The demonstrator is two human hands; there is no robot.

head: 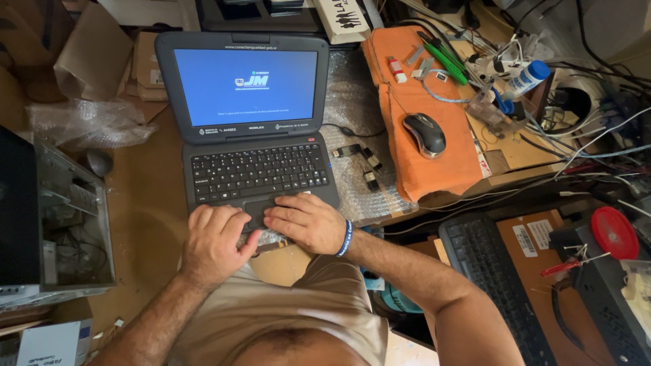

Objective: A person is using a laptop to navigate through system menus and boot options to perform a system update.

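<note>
Here, both the left hand (211, 238) and right hand (306, 220) rest palm-down, fingers loosely spread, holding nothing, on the laptop (252, 135).

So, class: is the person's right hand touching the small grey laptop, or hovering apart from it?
Touching. The head view shows the right hand resting flat on the small grey laptop, its fingers over the touchpad, no gap visible.

Small dark grey laptop (247, 129): lid open, upright, blue screen lit with white logo, black keyboard exposed. Sits on bubble wrap atop brown desk, front edge under both hands, touchpad partly covered.
</note>
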